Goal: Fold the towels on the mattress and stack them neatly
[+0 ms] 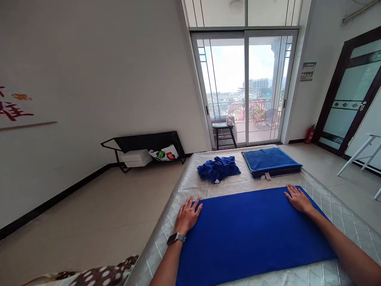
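A blue towel lies spread flat on the mattress in front of me. My left hand rests on its far left corner, fingers stretched out and a watch on the wrist. On the far right corner lies my right hand, flat with its fingers extended. Beyond the towel, a crumpled blue cloth sits toward the left. To the right of that cloth is a neat stack of folded towels, a white label showing at its near edge.
A black rack with a white box stands by the left wall. Glass sliding doors are behind the mattress, with a stool beyond. Brown dotted fabric lies at lower left; a white-legged stool stands at right.
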Motion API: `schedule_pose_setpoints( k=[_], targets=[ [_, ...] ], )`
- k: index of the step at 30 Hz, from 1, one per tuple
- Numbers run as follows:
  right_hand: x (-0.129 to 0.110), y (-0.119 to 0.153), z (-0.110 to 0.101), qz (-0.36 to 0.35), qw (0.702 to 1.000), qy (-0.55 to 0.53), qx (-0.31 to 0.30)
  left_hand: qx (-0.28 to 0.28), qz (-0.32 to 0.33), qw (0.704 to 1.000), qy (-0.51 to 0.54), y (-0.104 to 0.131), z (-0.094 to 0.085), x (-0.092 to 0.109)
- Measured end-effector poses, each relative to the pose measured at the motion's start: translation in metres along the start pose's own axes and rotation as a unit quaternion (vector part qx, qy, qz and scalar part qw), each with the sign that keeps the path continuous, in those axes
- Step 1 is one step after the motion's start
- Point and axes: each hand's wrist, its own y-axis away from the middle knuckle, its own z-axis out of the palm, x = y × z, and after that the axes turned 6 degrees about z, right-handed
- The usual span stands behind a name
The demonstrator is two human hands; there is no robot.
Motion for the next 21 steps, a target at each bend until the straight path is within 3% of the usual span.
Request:
schedule_pose_setpoints(
  k=[3, 14, 17, 19, 21],
  targets=[
    [0.022, -0.004, -0.003, 0.045, 0.999, 0.014, -0.005, 0.001, -0.007, 1.000, 0.005, 0.000, -0.001, 0.002],
    [0.025, -0.010, -0.007, 0.065, 0.998, -0.007, -0.022, -0.023, 0.021, 0.999, -0.014, -0.002, 0.010, -0.012],
    [0.000, -0.009, -0.013, 0.078, 0.997, -0.016, 0.014, -0.030, 0.025, 0.999, -0.017, -0.002, 0.012, -0.017],
    [-0.037, -0.003, -0.015, 0.039, 0.998, -0.025, 0.037, -0.028, 0.024, 0.999, -0.016, -0.002, 0.013, -0.017],
    [-0.087, 0.008, -0.016, -0.045, 0.997, -0.048, 0.034, -0.022, 0.023, 0.999, -0.013, -0.002, 0.013, -0.015]
  ],
)
